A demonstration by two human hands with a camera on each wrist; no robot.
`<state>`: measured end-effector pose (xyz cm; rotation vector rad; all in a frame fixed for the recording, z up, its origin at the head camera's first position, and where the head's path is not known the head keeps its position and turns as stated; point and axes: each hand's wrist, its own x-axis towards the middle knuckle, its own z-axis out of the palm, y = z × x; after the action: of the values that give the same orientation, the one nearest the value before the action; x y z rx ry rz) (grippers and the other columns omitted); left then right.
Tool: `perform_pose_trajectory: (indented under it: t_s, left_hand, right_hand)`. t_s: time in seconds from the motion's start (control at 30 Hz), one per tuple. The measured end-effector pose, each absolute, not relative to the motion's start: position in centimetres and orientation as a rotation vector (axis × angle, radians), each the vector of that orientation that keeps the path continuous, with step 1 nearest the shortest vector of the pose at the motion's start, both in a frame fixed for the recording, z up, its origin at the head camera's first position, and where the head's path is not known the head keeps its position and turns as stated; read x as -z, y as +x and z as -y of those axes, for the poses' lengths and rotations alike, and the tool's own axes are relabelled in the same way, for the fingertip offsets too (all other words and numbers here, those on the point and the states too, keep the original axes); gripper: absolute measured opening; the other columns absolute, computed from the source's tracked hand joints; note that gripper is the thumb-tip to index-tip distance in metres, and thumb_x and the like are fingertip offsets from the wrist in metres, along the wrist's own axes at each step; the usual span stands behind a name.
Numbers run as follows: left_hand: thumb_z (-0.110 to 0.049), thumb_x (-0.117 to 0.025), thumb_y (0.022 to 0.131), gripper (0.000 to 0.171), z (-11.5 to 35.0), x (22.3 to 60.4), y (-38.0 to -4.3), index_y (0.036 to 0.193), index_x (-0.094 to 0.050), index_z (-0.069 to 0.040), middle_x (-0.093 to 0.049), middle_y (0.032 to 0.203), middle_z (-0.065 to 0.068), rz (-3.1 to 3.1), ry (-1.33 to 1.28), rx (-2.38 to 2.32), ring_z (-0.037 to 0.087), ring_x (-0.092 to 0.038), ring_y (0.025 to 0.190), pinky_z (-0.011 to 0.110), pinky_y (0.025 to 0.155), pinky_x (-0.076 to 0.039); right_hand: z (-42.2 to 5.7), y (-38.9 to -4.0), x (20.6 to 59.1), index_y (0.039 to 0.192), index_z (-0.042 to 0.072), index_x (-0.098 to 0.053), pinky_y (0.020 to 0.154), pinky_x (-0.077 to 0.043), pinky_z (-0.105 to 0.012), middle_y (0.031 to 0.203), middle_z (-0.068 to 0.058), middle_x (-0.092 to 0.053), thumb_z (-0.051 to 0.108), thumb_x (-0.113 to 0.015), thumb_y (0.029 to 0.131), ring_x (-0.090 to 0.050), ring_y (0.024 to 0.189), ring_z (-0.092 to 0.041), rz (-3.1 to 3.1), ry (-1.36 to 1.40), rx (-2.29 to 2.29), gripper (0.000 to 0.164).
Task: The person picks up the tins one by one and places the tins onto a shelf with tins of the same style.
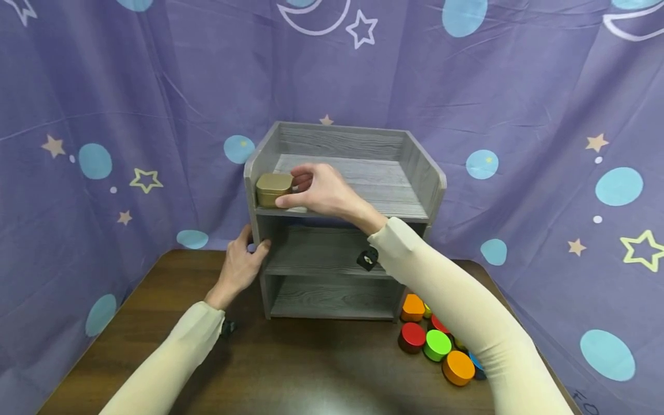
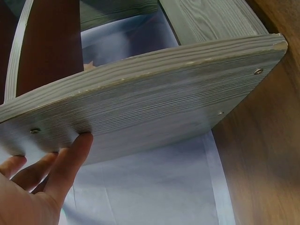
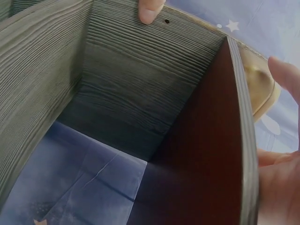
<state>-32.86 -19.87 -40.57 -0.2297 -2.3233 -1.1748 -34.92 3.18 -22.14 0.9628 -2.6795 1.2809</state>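
Observation:
A small gold tin with a lid sits at the front left corner of the top level of a grey wooden shelf unit. My right hand holds the tin from its right side, thumb at the front and fingers towards the back. The right wrist view shows part of the tin beyond a board edge, with the thumb at it. My left hand grips the unit's left side panel, thumb round the front edge. In the left wrist view its fingers press the panel's outer face.
Several round and rounded-square containers, including a red one, a green one and an orange one, cluster right of the unit on the brown table. A purple patterned cloth hangs behind and at both sides.

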Motion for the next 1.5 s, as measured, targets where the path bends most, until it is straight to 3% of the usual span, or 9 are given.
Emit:
perform_pose_trajectory:
  t_s: [0.17, 0.6, 0.93, 1.37, 1.5]
  left_hand:
    - [-0.032, -0.065, 0.099, 0.045, 19.9, 40.6, -32.8, 0.133, -0.063, -0.003, -0.076, 0.115, 0.032, 2.312, -0.218, 1.172, 0.048, -0.072, 0.109, 0.06, 0.094, -0.054]
    - [-0.032, -0.065, 0.099, 0.043, 20.2, 40.8, -32.8, 0.13, -0.064, -0.002, -0.077, 0.118, 0.031, 2.299, -0.199, 1.185, 0.047, -0.073, 0.11, 0.058, 0.092, -0.055]
    - [-0.031, -0.064, 0.099, 0.045, 20.0, 41.0, -32.6, 0.133, -0.063, -0.002, -0.075, 0.123, 0.033, 2.32, -0.201, 1.194, 0.049, -0.072, 0.114, 0.06, 0.095, -0.055]
    - [-0.033, -0.063, 0.098, 0.046, 19.8, 40.6, -32.8, 0.132, -0.065, -0.002, -0.077, 0.115, 0.031, 2.303, -0.213, 1.182, 0.044, -0.072, 0.104, 0.056, 0.09, -0.055]
    - [-0.033, -0.063, 0.098, 0.048, 19.7, 40.4, -32.8, 0.135, -0.064, -0.002, -0.077, 0.118, 0.032, 2.307, -0.22, 1.189, 0.046, -0.073, 0.107, 0.057, 0.092, -0.056]
  right_hand:
    - [-5.0, -34.1, 22.4, 0.156, 0.004, -0.056, 0.11, -0.057, -0.042, 0.144, -0.012, -0.072, 0.037, -0.089, 0.088, -0.069, 0.13, -0.026, 2.675, 0.941, -1.3, 0.082]
    - [-10.6, -31.1, 23.4, 0.153, 0.002, -0.058, 0.111, -0.055, -0.047, 0.142, -0.015, -0.073, 0.025, -0.089, 0.088, -0.07, 0.124, -0.031, 2.566, 0.905, -1.44, 0.075]
    - [-16.5, -28.3, 25.6, 0.153, 0.004, -0.058, 0.099, -0.055, -0.024, 0.141, -0.015, -0.072, 0.015, -0.086, 0.091, -0.067, 0.118, -0.026, 2.587, 0.892, -1.45, 0.069]
    - [-24.4, -25.1, 29.9, 0.143, 0.001, -0.065, 0.096, -0.055, -0.02, 0.128, -0.015, -0.077, 0.012, -0.084, 0.092, -0.068, 0.106, -0.012, 2.594, 0.983, -1.416, 0.055]
    - [-26.5, -25.4, 31.8, 0.142, -0.002, -0.065, 0.095, -0.055, -0.018, 0.125, -0.005, -0.079, 0.007, -0.085, 0.09, -0.069, 0.105, -0.009, 2.602, 0.974, -1.417, 0.056]
